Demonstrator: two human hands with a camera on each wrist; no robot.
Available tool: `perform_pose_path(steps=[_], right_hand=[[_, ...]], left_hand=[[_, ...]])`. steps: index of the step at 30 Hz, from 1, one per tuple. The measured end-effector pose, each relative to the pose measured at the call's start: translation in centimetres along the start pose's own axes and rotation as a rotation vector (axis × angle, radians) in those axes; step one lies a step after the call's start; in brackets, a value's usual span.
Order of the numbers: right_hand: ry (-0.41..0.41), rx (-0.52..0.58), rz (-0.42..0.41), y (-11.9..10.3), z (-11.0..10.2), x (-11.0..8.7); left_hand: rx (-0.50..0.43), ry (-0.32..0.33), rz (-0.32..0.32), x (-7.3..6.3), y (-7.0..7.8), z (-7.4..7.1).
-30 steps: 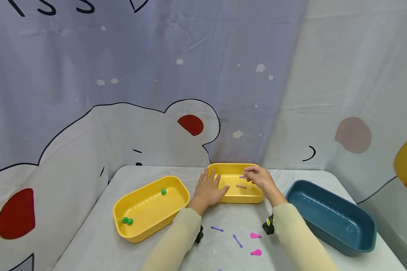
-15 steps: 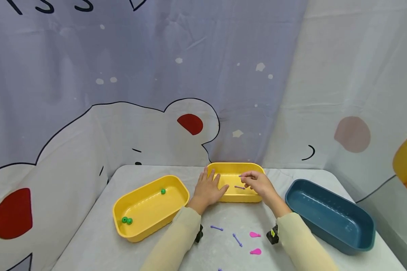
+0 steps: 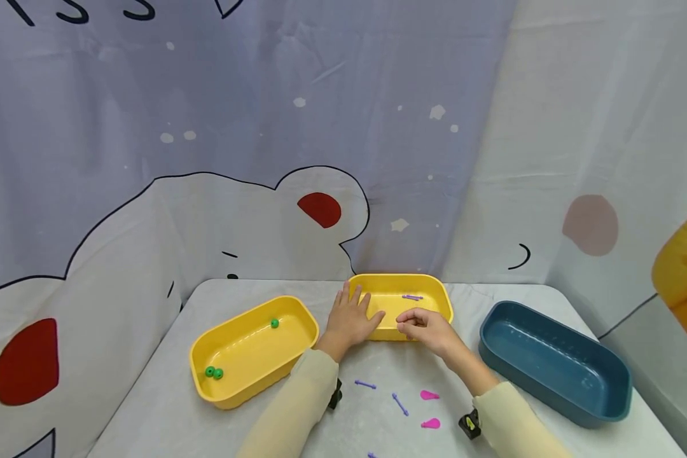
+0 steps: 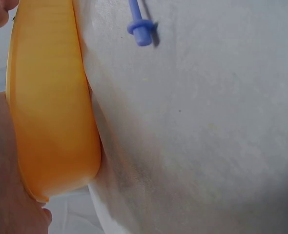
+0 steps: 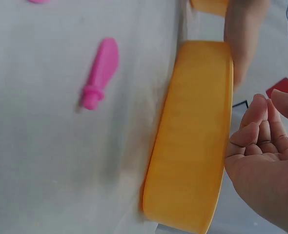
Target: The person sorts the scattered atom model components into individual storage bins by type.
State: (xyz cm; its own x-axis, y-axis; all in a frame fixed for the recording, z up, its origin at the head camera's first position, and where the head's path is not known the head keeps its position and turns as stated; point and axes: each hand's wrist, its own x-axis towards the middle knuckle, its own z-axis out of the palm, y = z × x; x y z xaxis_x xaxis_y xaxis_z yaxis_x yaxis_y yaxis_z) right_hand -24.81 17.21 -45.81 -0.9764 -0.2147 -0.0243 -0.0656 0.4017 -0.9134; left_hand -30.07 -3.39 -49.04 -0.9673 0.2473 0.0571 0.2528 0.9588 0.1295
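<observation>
**Flagging drop and snag risks**

Finds left hand (image 3: 349, 321) with fingers spread, resting over the left end of the far yellow tray (image 3: 389, 304). Finds right hand (image 3: 429, 329) at the near rim, thumb and fingertips pressed together. Cannot tell, from head or right wrist view, of any piece held in that pinch.

Locates purple sticks (image 3: 412, 297) on the tray floor beyond right hand, apparently two lying close together. Locates a loose purple stick (image 3: 365, 384) on the tabletop (image 3: 378, 359) just beside the left wrist camera (image 3: 335, 394), with another nearby and one more partly out of view. Notes two pink pieces (image 3: 429, 395) near the right wrist camera (image 3: 471, 425).

Rates as foremost hazard a drop outside the near wall, given fingertips so close to the rim and pieces so thin. Rates next a shifted or tilted tray, from knuckles catching the rim or uneven pressure under the left palm. Warns also of loose pieces swept aside by low-riding wrist cameras. Advises lifting right hand well clear of the rim.
</observation>
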Motion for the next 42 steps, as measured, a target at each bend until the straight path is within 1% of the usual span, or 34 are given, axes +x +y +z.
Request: perform_pose_path(steps=[8, 11, 16, 21, 23, 29, 32, 35, 39, 42], right_hand=[[-0.099, -0.027, -0.038, 0.6, 1.2, -1.4], [-0.144, -0.043, -0.073, 1.0, 1.8, -1.7], [-0.177, -0.092, -0.123, 1.4, 2.6, -2.1], [-0.217, -0.092, -0.09, 1.8, 3.3, -2.3], [-0.234, -0.095, -0.092, 1.9, 3.5, -2.4], [-0.256, -0.134, -0.166, 2.1, 4.2, -2.8], [-0.28, -0.142, -0.18, 2.2, 4.7, -3.0], [-0.302, -0.167, -0.175, 2.3, 5.1, -3.1], [-0.302, -0.21, -0.175, 2.5, 5.5, -3.3], [-0.292, -0.235, -0.193, 2.5, 5.7, -3.3]], left_hand=[[-0.001, 0.0, -0.006, 0.0, 0.1, -0.1], [-0.003, 0.003, -0.005, -0.1, 0.1, -0.1], [-0.011, 0.006, -0.003, -0.1, 0.1, -0.2], [-0.009, 0.007, -0.005, 0.0, 0.0, -0.2], [-0.01, 0.003, -0.004, -0.1, 0.0, -0.3], [-0.005, 0.009, 0.002, 0.0, 0.0, -0.2], [0.001, 0.011, 0.004, 0.0, -0.1, -0.2], [0.0, 0.007, 0.003, 0.0, 0.0, -0.3], [-0.006, 0.002, 0.003, 0.0, 0.0, -0.2], [-0.005, 0.001, 0.002, 0.1, 0.0, -0.2]])
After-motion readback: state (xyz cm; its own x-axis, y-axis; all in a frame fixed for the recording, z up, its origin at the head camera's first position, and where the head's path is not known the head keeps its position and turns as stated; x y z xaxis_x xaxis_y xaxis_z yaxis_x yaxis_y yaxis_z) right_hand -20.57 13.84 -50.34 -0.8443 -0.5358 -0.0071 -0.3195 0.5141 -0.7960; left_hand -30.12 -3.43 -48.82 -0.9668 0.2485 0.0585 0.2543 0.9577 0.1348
